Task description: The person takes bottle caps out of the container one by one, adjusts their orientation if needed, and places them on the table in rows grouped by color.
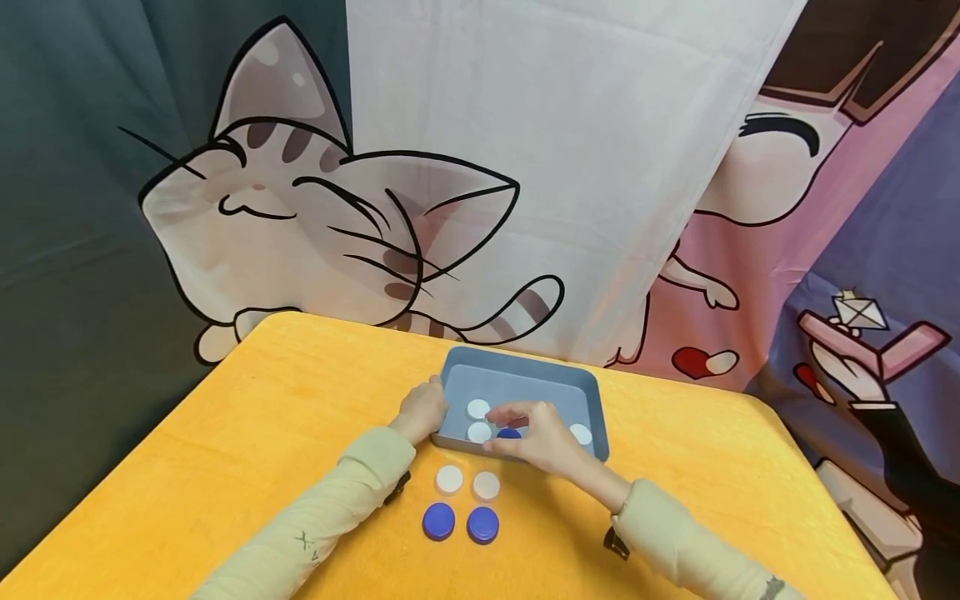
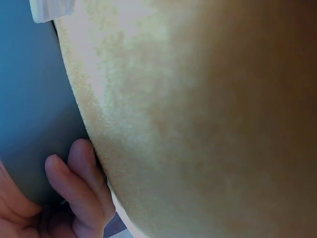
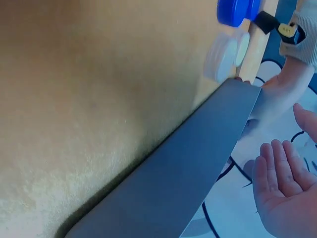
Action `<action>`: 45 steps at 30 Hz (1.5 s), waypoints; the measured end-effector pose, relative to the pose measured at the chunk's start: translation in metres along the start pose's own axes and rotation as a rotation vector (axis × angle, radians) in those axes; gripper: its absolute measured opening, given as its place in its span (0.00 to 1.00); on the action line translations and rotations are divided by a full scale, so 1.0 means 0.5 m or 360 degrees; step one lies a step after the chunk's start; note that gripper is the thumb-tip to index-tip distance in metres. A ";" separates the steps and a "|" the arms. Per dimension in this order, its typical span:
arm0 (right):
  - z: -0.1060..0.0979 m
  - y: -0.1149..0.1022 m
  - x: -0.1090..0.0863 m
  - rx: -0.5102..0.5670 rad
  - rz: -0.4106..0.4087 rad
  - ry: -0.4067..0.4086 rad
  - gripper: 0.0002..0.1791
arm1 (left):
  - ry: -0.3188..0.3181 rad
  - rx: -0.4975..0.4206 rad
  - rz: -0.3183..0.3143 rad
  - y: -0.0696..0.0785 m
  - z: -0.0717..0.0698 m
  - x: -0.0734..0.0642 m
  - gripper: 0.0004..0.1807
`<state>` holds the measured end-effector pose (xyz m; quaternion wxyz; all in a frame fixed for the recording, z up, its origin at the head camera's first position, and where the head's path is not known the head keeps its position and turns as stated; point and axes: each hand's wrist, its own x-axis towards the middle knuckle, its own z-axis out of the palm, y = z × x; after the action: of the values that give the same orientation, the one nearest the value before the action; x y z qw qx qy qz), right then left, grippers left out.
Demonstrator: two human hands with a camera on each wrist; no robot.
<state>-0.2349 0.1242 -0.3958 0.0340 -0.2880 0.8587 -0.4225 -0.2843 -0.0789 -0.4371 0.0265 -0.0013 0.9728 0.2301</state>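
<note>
A grey-blue tray (image 1: 525,364) lies on the table, and my left hand (image 1: 422,410) grips its left side. Curled fingers (image 2: 81,186) press against the tray wall in the left wrist view. My right hand (image 1: 542,435) hovers over the tray's front part, thumb and fingers apart with nothing seen between them. Below its fingers lies a blue bottle cap (image 1: 509,433), partly covered by the hand. Two white caps (image 1: 477,409) sit left of it inside the tray, and another white cap (image 1: 581,434) lies near the right wall. In the right wrist view the palm (image 3: 287,198) faces the camera.
In front of the tray, two white caps (image 1: 449,480) and two blue caps (image 1: 438,521) stand in two rows on the yellow tabletop (image 1: 315,367). A curtain with a cartoon cat (image 1: 300,192) hangs behind the table's far edge.
</note>
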 end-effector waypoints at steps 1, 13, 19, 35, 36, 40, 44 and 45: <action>-0.002 0.001 0.004 -0.0006 0.0010 0.0005 0.22 | 0.0000 0.0002 -0.0002 0.000 0.000 0.000 0.12; -0.036 0.042 0.059 -0.0018 0.0104 0.0025 0.19 | 0.0010 0.0023 -0.0003 0.003 -0.002 -0.002 0.11; -0.046 0.053 0.085 -0.0031 0.0164 0.0063 0.20 | 0.0021 0.0034 0.0008 0.004 -0.003 -0.001 0.11; -0.046 0.083 0.136 -0.0143 0.0190 -0.0134 0.24 | -0.0011 0.0027 -0.0037 0.004 0.002 0.004 0.12; -0.045 0.086 0.138 -0.0133 0.0203 -0.0154 0.24 | -0.0010 0.0028 -0.0037 0.004 0.002 0.005 0.12; -0.039 0.097 0.148 -0.0102 0.0254 -0.0221 0.27 | -0.0009 0.0024 -0.0048 0.003 0.004 0.007 0.12; -0.032 0.108 0.154 -0.0103 0.0268 -0.0253 0.26 | -0.0017 0.0024 -0.0059 0.004 0.002 0.006 0.12; -0.030 0.110 0.155 -0.0107 0.0269 -0.0260 0.25 | -0.0019 0.0022 -0.0061 0.005 0.001 0.005 0.13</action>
<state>-0.3295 0.1204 -0.4130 0.1296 -0.2490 0.8880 -0.3642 -0.2869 -0.0766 -0.4364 0.0369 -0.0184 0.9740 0.2229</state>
